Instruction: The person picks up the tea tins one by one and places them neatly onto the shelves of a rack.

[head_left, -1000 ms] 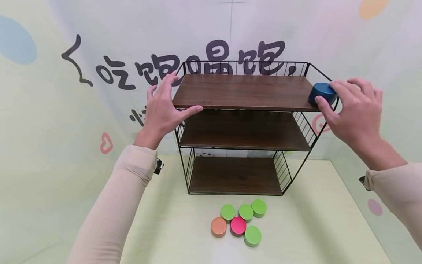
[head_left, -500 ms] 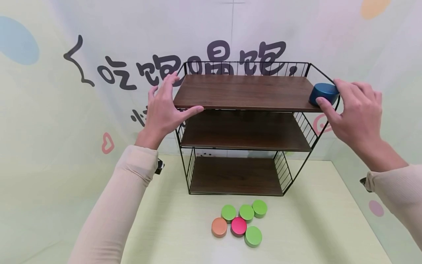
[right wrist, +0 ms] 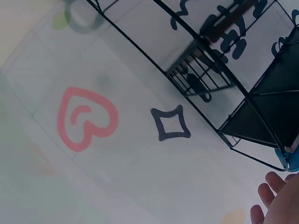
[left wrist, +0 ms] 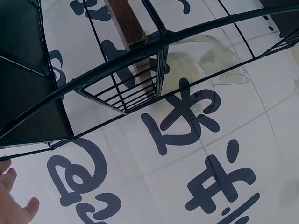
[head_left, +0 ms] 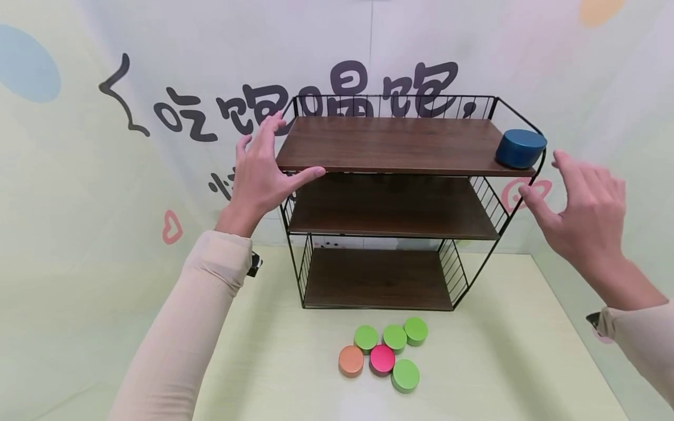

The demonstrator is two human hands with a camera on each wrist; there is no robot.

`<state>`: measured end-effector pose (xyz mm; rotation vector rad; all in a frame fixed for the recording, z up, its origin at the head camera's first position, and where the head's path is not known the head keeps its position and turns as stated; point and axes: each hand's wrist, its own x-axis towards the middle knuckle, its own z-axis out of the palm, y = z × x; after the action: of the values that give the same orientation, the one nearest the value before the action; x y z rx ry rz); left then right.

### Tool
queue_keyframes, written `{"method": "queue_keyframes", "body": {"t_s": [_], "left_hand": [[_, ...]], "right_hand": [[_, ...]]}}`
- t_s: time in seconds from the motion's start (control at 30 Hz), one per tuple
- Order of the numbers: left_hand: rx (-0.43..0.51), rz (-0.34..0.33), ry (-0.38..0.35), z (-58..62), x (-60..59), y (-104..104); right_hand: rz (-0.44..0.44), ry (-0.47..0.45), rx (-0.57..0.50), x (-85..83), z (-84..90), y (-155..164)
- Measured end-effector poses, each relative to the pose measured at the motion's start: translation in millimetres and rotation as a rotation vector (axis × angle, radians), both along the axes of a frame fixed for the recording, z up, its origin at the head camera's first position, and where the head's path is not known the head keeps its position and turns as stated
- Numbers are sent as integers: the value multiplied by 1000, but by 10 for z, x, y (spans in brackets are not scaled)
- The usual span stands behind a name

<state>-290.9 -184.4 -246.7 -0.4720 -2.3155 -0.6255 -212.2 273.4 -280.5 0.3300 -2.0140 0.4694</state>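
Note:
A blue round tin-like cylinder (head_left: 521, 148) stands at the right end of the top board (head_left: 389, 146) of a three-tier wire shelf. Just right of it, my right hand (head_left: 587, 204) hangs in the air, thumb and fingers spread, holding nothing. In the right wrist view, the fingers (right wrist: 267, 193) show below the shelf corner, with the blue cylinder (right wrist: 293, 158) partly visible. At the shelf's left end is my left hand (head_left: 260, 172), its thumb stretched along the front edge of the top board and its other fingers raised beside the frame.
On the table in front of the shelf lie several green cylinders (head_left: 405, 375), an orange one (head_left: 351, 361) and a red one (head_left: 382, 359). The middle board (head_left: 389, 207) and bottom board (head_left: 376, 280) sit below. A printed cloth backdrop (head_left: 174, 175) rises behind.
My right hand has let go of the blue cylinder and drawn back to the right and down. The cylinder stays on the top board. The left hand has kept its place.

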Motion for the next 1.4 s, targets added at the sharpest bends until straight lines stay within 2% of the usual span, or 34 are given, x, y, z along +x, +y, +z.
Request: {"method": "queue_keyframes", "body": {"t_s": [0.27, 0.43, 0.8, 1.0, 1.2, 1.4], "left_hand": [[-2, 7, -10, 17, 12, -2], [-3, 5, -8, 11, 10, 12], [-9, 11, -14, 9, 16, 19], [-9, 16, -3, 10, 18, 9], [-7, 12, 0, 8, 10, 22], [-5, 17, -14, 7, 15, 21]], "right_hand": [[13, -12, -11, 95, -318, 6], [33, 11, -9, 170, -559, -12], [80, 35, -23, 231, -996, -110], [107, 48, 0, 258, -1301, -226], [133, -8, 51, 342, -1627, -330], [154, -63, 57, 397, -1862, -424]]}}
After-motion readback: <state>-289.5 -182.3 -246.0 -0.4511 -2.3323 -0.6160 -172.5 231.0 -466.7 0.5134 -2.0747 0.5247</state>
